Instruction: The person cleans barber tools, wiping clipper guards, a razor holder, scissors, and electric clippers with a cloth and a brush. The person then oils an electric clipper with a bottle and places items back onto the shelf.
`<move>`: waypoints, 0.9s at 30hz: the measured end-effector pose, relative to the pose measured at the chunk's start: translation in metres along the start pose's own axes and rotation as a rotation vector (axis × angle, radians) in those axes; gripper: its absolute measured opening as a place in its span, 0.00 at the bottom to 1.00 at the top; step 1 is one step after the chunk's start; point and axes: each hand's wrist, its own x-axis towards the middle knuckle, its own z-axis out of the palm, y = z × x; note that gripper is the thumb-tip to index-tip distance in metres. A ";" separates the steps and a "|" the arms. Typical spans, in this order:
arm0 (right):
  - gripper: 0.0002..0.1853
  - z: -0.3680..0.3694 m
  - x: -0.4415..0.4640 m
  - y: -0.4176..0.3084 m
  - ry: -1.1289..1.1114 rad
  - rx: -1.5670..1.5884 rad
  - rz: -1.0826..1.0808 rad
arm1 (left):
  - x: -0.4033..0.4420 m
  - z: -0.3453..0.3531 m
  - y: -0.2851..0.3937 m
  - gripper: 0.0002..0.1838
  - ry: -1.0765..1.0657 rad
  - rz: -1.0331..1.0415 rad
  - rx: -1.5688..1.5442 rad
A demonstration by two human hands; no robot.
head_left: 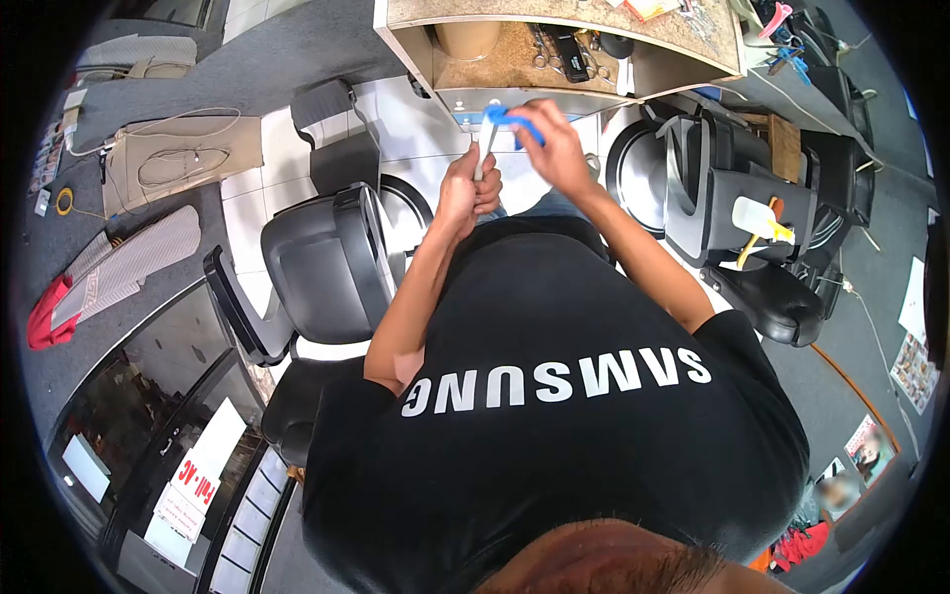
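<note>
My left grip was clamped on the pale handle, my right grip pinching the blue strip at its top, near the counter; the handle seemed light, stiff, best held low.

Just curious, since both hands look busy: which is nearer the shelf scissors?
Right. The right hand is on the body side of the scissors; the left hand is farther back and to the left.

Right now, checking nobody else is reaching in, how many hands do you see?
2: the left hand around a pale handle, the right hand beside it, holding a blue item.
</note>
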 end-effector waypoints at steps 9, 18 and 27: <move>0.13 -0.028 -0.012 0.020 0.267 0.060 0.340 | 0.003 0.007 -0.002 0.14 0.145 0.149 0.198; 0.10 -0.004 -0.011 -0.019 0.004 -0.002 -0.060 | 0.019 -0.004 -0.036 0.15 0.151 0.421 0.706; 0.11 -0.012 -0.006 0.004 0.120 0.048 0.032 | 0.009 0.004 -0.030 0.15 0.209 0.253 0.413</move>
